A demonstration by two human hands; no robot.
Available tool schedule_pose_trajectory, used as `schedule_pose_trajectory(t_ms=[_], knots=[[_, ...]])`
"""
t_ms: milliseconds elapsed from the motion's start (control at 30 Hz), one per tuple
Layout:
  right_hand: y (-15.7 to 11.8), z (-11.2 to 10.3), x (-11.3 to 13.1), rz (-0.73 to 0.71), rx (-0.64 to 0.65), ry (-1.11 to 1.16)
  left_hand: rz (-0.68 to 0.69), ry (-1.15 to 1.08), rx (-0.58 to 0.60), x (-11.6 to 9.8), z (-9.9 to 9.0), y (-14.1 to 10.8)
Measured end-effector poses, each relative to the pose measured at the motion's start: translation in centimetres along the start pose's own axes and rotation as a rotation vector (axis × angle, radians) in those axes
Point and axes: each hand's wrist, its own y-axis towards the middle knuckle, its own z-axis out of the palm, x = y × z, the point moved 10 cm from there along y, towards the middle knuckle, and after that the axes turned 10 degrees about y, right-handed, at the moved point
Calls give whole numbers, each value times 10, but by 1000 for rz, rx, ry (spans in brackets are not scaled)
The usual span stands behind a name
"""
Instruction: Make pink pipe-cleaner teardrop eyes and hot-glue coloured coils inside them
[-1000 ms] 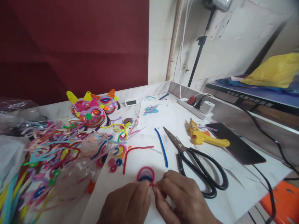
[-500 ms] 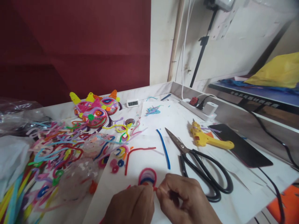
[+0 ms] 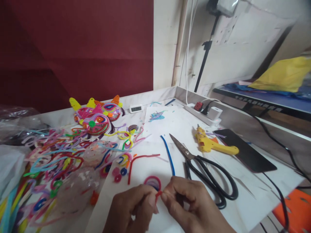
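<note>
A short red pipe cleaner (image 3: 158, 194) shows between the fingertips of both hands. My left hand (image 3: 131, 207) has its thumb and fingers closed at one end of it. My right hand (image 3: 191, 204) pinches it from the other side, thumb against forefinger. Just behind the fingertips lies a pink-edged arch of coiled pipe cleaners (image 3: 152, 177), partly hidden by my left hand. A bent red pipe cleaner (image 3: 130, 170) and a straight blue pipe cleaner (image 3: 168, 153) lie on the white paper (image 3: 145, 166) beyond. Black-handled scissors (image 3: 194, 158) rest right of my right hand.
Loose pipe cleaners (image 3: 55, 158) are heaped at left, with colourful animal-faced ornaments (image 3: 97, 121) behind. A yellow glue gun (image 3: 213, 147), a phone (image 3: 247, 152) and a power strip (image 3: 202, 116) are at right. A small digital clock (image 3: 135, 108) stands at the back.
My left hand has turned, so its thumb now shows. More of the red pipe cleaner is visible between my fingertips. The whole view has shifted slightly.
</note>
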Motion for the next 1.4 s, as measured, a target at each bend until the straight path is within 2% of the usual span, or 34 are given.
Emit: schedule_pose_trajectory(t_ms=[100, 233, 467, 600, 733, 867, 1100, 1267, 1400], knots=[[-1, -2, 2, -36, -9, -45, -210, -225, 169, 14, 15, 1], [-5, 0, 2, -46, 3, -68, -300, -223, 229, 19, 20, 0], [-2, -7, 17, -118, 11, -45, -270, -81, 229, 18, 9, 3], [0, -15, 21, -187, -27, -137, -225, 34, 224, 22, 0, 12], [-8, -20, 18, -261, -60, -282, -187, 167, 268, 31, 3, 18], [-17, -20, 13, -293, -55, -329, -187, 212, 287, 36, 9, 18], [-12, 0, 13, -349, -7, -464, -165, 224, 276, 36, 16, 18], [1, 18, -1, -267, 67, -535, -149, 180, 292, 36, 19, 17], [6, 23, -6, -228, 77, -522, -188, 104, 312, 37, 20, 16]])
